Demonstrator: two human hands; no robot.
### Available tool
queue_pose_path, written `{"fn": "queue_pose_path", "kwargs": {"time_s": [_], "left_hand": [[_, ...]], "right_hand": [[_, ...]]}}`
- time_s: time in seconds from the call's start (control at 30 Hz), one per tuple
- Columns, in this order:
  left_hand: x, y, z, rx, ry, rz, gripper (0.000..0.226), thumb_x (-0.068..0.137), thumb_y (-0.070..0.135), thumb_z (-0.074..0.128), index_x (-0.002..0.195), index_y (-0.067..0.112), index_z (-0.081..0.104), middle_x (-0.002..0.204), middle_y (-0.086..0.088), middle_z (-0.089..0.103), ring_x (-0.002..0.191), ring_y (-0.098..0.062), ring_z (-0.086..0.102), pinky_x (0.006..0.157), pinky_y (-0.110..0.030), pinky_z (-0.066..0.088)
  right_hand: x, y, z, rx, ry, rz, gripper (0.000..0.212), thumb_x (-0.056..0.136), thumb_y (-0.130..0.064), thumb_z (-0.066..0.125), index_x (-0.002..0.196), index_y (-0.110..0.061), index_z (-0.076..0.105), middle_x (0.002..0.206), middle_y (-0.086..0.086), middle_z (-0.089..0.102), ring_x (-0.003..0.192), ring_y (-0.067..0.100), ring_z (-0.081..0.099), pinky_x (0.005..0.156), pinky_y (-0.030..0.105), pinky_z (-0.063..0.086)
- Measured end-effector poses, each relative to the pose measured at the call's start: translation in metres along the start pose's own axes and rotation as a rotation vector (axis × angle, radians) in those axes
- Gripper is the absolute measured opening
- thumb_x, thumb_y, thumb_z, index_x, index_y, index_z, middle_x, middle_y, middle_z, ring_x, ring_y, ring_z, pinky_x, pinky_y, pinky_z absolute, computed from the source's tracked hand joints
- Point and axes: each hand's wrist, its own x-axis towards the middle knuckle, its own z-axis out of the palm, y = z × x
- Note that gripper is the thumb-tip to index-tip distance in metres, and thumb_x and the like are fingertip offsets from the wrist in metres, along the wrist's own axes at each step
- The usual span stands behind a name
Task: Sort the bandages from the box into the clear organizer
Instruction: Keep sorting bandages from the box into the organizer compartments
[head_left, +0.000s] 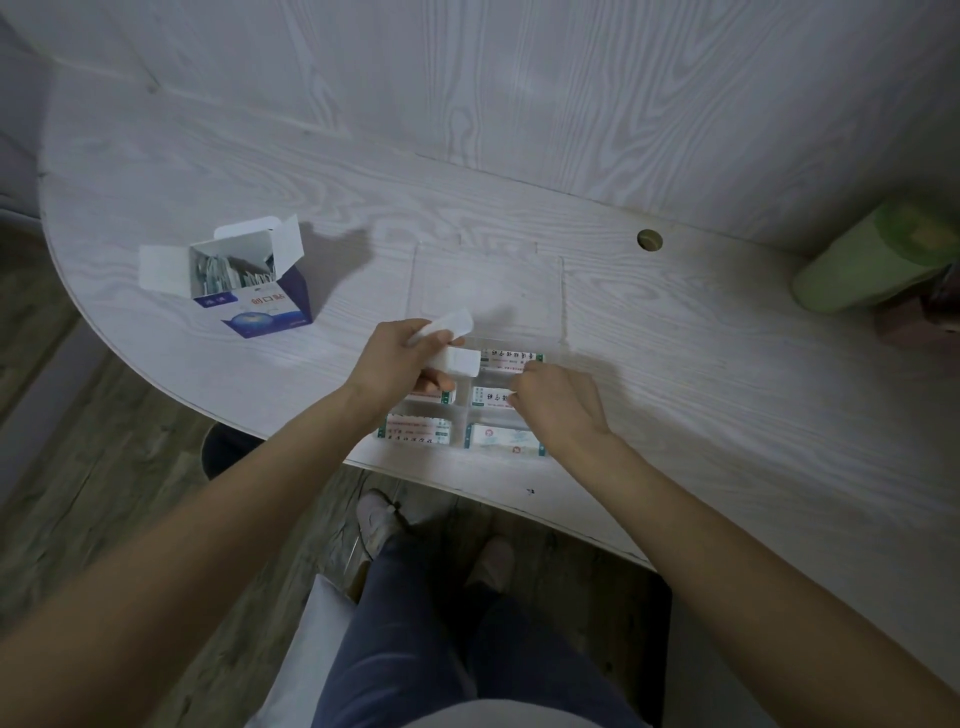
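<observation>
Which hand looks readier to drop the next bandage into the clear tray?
Probably the left hand: it already holds white bandage strips above the clear plastic organizer, while the right hand is busy in a compartment there.

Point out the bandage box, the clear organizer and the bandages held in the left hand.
bandage box (265, 306): head view, on its blue printed front.
clear organizer (561, 291): head view, on its far right wall.
bandages (457, 359): head view, on the white wrapper gripped by the left hand (395, 358).

Table (675, 364): pale matt woodgrain. Organizer (558, 291): clear plastic. Box (270, 306): glossy cardboard. Bandages (460, 359): white paper wrappers.
</observation>
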Motion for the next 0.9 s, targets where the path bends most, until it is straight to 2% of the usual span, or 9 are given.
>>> {"fn": "queue_pose_path", "kwargs": {"time_s": [0.2, 0.3, 0.37, 0.4, 0.53, 0.6, 0.73, 0.83, 0.9], "left_hand": [[-0.002, 0.001, 0.0, -0.004, -0.036, 0.011, 0.017, 0.097, 0.017, 0.051, 0.096, 0.005, 0.064, 0.075, -0.011, 0.063, 0.045, -0.008, 0.057, 0.049, -0.018, 0.05], [-0.003, 0.0, 0.002, -0.052, -0.045, 0.022, 0.018, 0.096, 0.019, 0.053, 0.098, 0.005, 0.064, 0.085, -0.014, 0.064, 0.051, -0.01, 0.061, 0.053, -0.018, 0.053], [-0.005, 0.001, 0.006, -0.083, -0.067, 0.026, 0.022, 0.097, 0.019, 0.052, 0.105, 0.001, 0.062, 0.084, -0.012, 0.066, 0.053, -0.01, 0.062, 0.053, -0.017, 0.052], [-0.007, 0.002, 0.008, -0.085, -0.095, 0.024, 0.023, 0.097, 0.019, 0.051, 0.106, 0.001, 0.062, 0.079, -0.008, 0.068, 0.053, -0.009, 0.063, 0.053, -0.017, 0.052], [-0.012, 0.007, 0.015, -0.01, -0.287, 0.028, 0.018, 0.096, 0.021, 0.052, 0.1, 0.007, 0.063, 0.075, -0.009, 0.073, 0.055, -0.012, 0.065, 0.055, -0.018, 0.053], [-0.012, 0.009, 0.014, 0.077, -0.345, 0.033, 0.014, 0.096, 0.02, 0.052, 0.097, 0.011, 0.063, 0.084, -0.014, 0.073, 0.052, -0.013, 0.064, 0.052, -0.019, 0.051], [-0.008, 0.007, 0.011, 0.494, -0.367, 0.207, 0.022, 0.099, 0.022, 0.047, 0.083, 0.013, 0.06, 0.079, -0.005, 0.072, 0.048, -0.008, 0.056, 0.051, -0.02, 0.046], [0.0, 0.003, 0.012, 0.919, -0.317, 0.401, 0.024, 0.1, 0.02, 0.042, 0.092, 0.009, 0.062, 0.077, 0.002, 0.066, 0.071, -0.017, 0.061, 0.068, -0.031, 0.047], [0.002, 0.004, 0.015, 1.026, -0.302, 0.445, 0.026, 0.1, 0.019, 0.041, 0.109, 0.01, 0.063, 0.085, 0.0, 0.064, 0.081, -0.019, 0.059, 0.07, -0.03, 0.041]], "right_hand": [[-0.009, 0.002, -0.011, 0.121, 0.076, 0.007, 0.022, 0.094, -0.011, 0.047, 0.095, -0.016, 0.069, 0.093, -0.003, 0.063, 0.085, 0.019, 0.062, 0.056, 0.025, 0.036], [-0.02, 0.002, -0.035, 0.805, 0.189, 0.206, 0.016, 0.092, -0.024, 0.057, 0.091, -0.019, 0.072, 0.08, -0.009, 0.068, 0.064, 0.01, 0.062, 0.056, 0.024, 0.047], [-0.025, 0.0, -0.053, 1.298, 0.072, 0.262, 0.012, 0.089, -0.026, 0.065, 0.091, -0.017, 0.071, 0.074, -0.004, 0.07, 0.048, 0.006, 0.058, 0.046, 0.017, 0.044], [-0.025, 0.0, -0.055, 1.377, 0.035, 0.25, 0.007, 0.086, -0.022, 0.068, 0.087, -0.015, 0.071, 0.071, 0.0, 0.07, 0.048, 0.009, 0.059, 0.045, 0.017, 0.043], [-0.02, 0.003, -0.052, 1.295, 0.176, 0.221, 0.011, 0.082, -0.01, 0.072, 0.073, -0.017, 0.069, 0.068, 0.003, 0.07, 0.057, 0.025, 0.064, 0.056, 0.035, 0.052], [-0.022, 0.005, -0.055, 1.296, 0.187, 0.243, 0.007, 0.084, -0.015, 0.07, 0.078, -0.014, 0.068, 0.067, 0.004, 0.07, 0.052, 0.02, 0.063, 0.051, 0.028, 0.051], [-0.024, 0.007, -0.064, 1.551, -0.103, 0.448, 0.037, 0.095, -0.044, 0.05, 0.093, -0.009, 0.061, 0.069, 0.012, 0.071, 0.053, 0.017, 0.063, 0.049, 0.023, 0.04], [-0.02, 0.01, -0.059, 1.639, -0.102, 0.409, 0.018, 0.093, -0.018, 0.06, 0.087, -0.001, 0.062, 0.068, 0.012, 0.067, 0.055, 0.015, 0.061, 0.053, 0.023, 0.044], [-0.018, 0.012, -0.055, 1.631, -0.058, 0.349, 0.005, 0.086, 0.0, 0.064, 0.082, -0.002, 0.063, 0.069, 0.012, 0.065, 0.053, 0.01, 0.062, 0.054, 0.018, 0.049]]}}
